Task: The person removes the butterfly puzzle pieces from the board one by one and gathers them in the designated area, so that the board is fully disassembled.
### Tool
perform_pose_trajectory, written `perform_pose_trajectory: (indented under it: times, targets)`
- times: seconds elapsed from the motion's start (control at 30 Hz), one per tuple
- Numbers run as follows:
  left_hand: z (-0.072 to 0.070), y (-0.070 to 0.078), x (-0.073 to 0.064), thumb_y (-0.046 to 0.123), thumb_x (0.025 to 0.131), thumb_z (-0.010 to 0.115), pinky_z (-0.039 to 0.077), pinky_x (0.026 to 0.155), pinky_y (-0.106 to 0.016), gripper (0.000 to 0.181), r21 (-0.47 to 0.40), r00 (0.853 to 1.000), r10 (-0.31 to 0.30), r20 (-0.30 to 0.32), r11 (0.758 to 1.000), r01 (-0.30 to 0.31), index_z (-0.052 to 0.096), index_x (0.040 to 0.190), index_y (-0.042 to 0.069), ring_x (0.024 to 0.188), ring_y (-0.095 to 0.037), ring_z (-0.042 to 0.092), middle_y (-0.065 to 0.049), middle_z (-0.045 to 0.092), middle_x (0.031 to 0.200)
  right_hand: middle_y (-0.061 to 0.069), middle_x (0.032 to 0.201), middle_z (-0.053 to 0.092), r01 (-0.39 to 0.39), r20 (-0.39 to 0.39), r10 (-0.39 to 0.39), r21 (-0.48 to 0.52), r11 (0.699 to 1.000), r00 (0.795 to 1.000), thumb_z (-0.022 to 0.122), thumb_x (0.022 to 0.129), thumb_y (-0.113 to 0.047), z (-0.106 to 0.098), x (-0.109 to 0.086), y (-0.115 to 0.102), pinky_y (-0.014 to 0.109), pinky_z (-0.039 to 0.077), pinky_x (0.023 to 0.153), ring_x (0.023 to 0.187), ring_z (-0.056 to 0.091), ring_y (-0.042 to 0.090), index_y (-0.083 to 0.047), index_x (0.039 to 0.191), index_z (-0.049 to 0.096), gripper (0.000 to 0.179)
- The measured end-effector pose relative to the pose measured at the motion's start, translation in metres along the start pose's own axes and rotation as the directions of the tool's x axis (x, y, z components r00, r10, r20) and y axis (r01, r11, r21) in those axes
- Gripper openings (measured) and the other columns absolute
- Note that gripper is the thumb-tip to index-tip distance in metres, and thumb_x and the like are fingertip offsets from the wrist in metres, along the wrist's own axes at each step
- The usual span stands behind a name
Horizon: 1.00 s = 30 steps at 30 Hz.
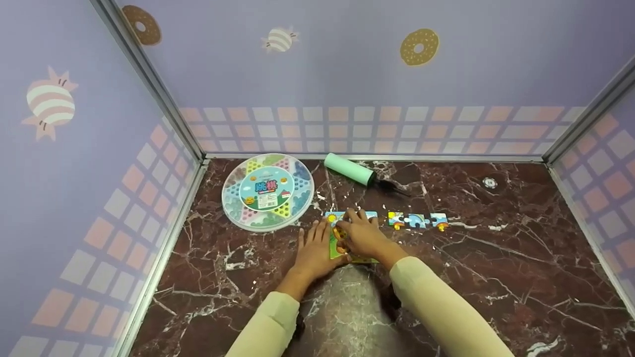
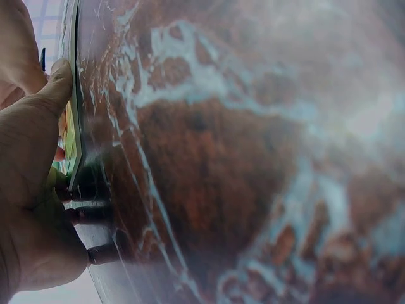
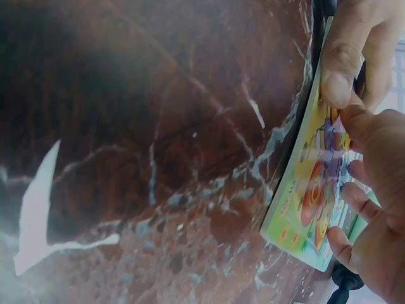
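Observation:
A colourful jigsaw puzzle in a flat tray (image 1: 368, 260) lies before the person, partly covered by both hands. The left hand (image 1: 313, 250) lies along its left side, fingers stretched out on the tabletop and thumb on the near edge. In the right wrist view that thumb overlaps the puzzle's yellow-green face (image 3: 297, 218). Over the puzzle, the right hand (image 1: 364, 235) bends its fingers, with fingertips on the picture; whether it pinches a piece is hidden. Right of the tray lie three loose jigsaw pieces: one with a sun (image 1: 396, 219), a middle one (image 1: 416, 221) and another (image 1: 439, 221).
A round Chinese checkers box (image 1: 268, 192) lies at the back left. Near the back wall (image 1: 347, 64) is a mint-green hand pump (image 1: 349, 169) with a black end. A small round white-and-grey disc (image 1: 489, 183) sits at the back right of the marble-patterned tabletop (image 1: 496, 277).

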<state>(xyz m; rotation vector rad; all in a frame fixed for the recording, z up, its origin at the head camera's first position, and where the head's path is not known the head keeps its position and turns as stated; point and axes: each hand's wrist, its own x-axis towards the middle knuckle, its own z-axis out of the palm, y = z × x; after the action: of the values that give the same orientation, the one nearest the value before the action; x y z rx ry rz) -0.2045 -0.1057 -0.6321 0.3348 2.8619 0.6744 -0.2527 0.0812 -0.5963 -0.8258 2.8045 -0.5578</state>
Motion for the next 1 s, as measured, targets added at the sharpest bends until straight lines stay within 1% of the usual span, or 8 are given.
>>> perform_pose_trajectory:
  times: [0.2,0.3,0.43,0.57,0.67,0.73,0.93,1.0]
  targets:
    - [-0.001,0.002,-0.001,0.072,0.096,0.072,0.002,0.139,-0.069,0.117,0.018,1.0,-0.003,0.01,1.0,0.003,0.021,0.177,0.006,0.174,-0.039,0.013,-0.014,0.016,0.187,0.013,0.147,0.056,-0.009,-0.002,0.009,-0.019,1.0,1.0,0.083,0.1,-0.032,0.002,0.002,-0.004,0.077,0.045,0.107,0.144,0.048,0.044,-0.012,0.139,0.072,0.046]
    - [-0.005,0.005,-0.003,0.07,0.097,0.072,0.006,0.138,-0.07,0.114,0.047,1.0,-0.002,0.003,0.999,0.001,0.023,0.176,0.004,0.173,-0.04,0.016,-0.015,0.017,0.187,0.012,0.148,0.057,0.011,0.004,-0.01,-0.038,0.999,1.0,0.093,0.09,-0.029,0.003,0.002,-0.004,0.075,0.045,0.107,0.145,0.048,0.044,-0.013,0.134,0.072,0.051]
    - [-0.009,0.008,-0.006,0.068,0.098,0.073,0.012,0.138,-0.071,0.111,0.08,1.0,0.004,-0.015,0.997,-0.003,0.026,0.175,0.003,0.172,-0.041,0.021,-0.015,0.022,0.185,0.012,0.148,0.056,0.039,0.009,-0.038,-0.056,0.998,0.999,0.102,0.077,-0.027,0.004,0.002,-0.005,0.074,0.046,0.105,0.143,0.048,0.045,-0.015,0.122,0.07,0.056]
    - [-0.009,0.007,-0.004,0.067,0.097,0.074,0.011,0.138,-0.071,0.112,0.07,1.0,0.009,-0.019,0.998,-0.008,0.026,0.175,0.002,0.172,-0.042,0.021,-0.017,0.023,0.185,0.013,0.146,0.058,0.04,0.002,-0.04,-0.065,0.997,0.999,0.103,0.076,-0.03,0.004,0.003,-0.007,0.074,0.046,0.104,0.142,0.049,0.045,-0.016,0.117,0.07,0.055]
    - [-0.006,0.003,-0.001,0.068,0.096,0.074,0.008,0.138,-0.071,0.114,0.049,1.0,0.009,-0.02,0.999,-0.008,0.024,0.175,0.002,0.172,-0.041,0.019,-0.016,0.02,0.186,0.014,0.145,0.059,0.039,-0.007,-0.039,-0.072,0.997,0.999,0.103,0.076,-0.03,0.003,0.004,-0.008,0.075,0.046,0.104,0.141,0.05,0.044,-0.016,0.12,0.069,0.058]
    - [-0.003,0.0,0.001,0.069,0.096,0.074,0.005,0.138,-0.07,0.116,0.033,1.0,0.008,-0.019,0.999,-0.007,0.022,0.176,0.003,0.173,-0.04,0.016,-0.015,0.018,0.186,0.015,0.146,0.058,0.039,-0.012,-0.041,-0.083,0.996,0.999,0.104,0.074,-0.033,0.003,0.004,-0.009,0.076,0.046,0.104,0.143,0.049,0.044,-0.016,0.124,0.069,0.064]
    - [0.003,-0.004,0.003,0.071,0.096,0.073,0.004,0.138,-0.072,0.116,0.002,0.999,0.023,-0.03,1.0,-0.023,0.022,0.176,0.005,0.173,-0.041,0.015,-0.014,0.018,0.186,0.02,0.15,0.057,0.025,-0.009,-0.026,-0.1,0.995,1.0,0.103,0.073,-0.034,0.004,0.004,-0.008,0.074,0.046,0.106,0.144,0.048,0.045,-0.014,0.14,0.064,0.079]
    - [0.002,-0.004,0.002,0.071,0.095,0.072,0.004,0.138,-0.071,0.116,0.006,0.999,0.023,-0.028,1.0,-0.023,0.022,0.176,0.005,0.173,-0.041,0.015,-0.015,0.018,0.186,0.02,0.148,0.057,0.022,-0.012,-0.023,-0.095,0.995,1.0,0.102,0.074,-0.033,0.004,0.003,-0.008,0.073,0.046,0.107,0.142,0.049,0.044,-0.014,0.141,0.063,0.08]
